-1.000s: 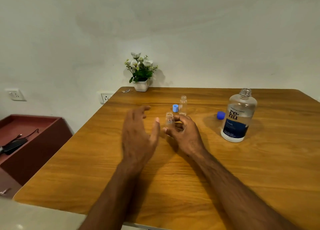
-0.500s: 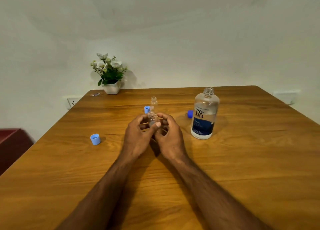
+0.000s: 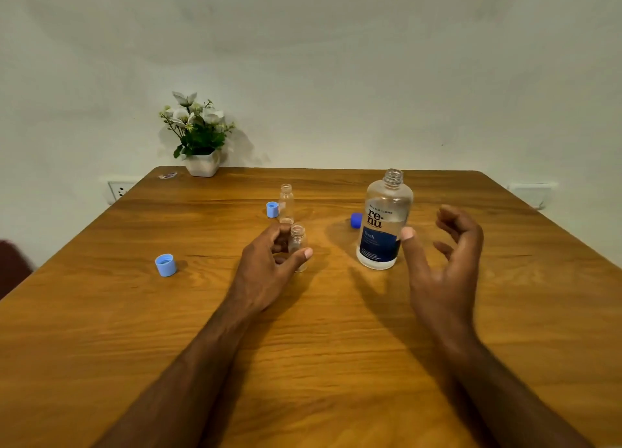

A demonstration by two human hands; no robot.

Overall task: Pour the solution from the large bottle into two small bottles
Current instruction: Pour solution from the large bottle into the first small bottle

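- Half a second ago both hands were on the near vial [image 3: 297, 247]; now the right hand [image 3: 444, 262] has let go and moved right, next to the big bottle [image 3: 383, 222].
- Right hand: spread, fingers loosely curved, holding nothing, thumb tip close to the bottle label, not clearly touching.
- Left hand [image 3: 269, 265]: fingers and thumb wrapped round the near vial, keeping it upright on the table [image 3: 101, 313].
- Reads as: vial is steadied, next is grabbing the bottle to pour. No pouring yet.
- Big bottle: clear, blue label, uncapped, upright, right of centre; liquid level hard to read.
- Its dark blue cap [image 3: 355, 220] sits just left of it.
- Near vial: small, clear, open neck, looks empty.
- Far vial [image 3: 286, 203]: same kind, open, upright, just behind the left hand; light blue cap [image 3: 272, 209] beside it on the left.
- Another light blue cap [image 3: 165, 265] lies well left of the hand.
- Flower pot [image 3: 202, 164] at far left edge.
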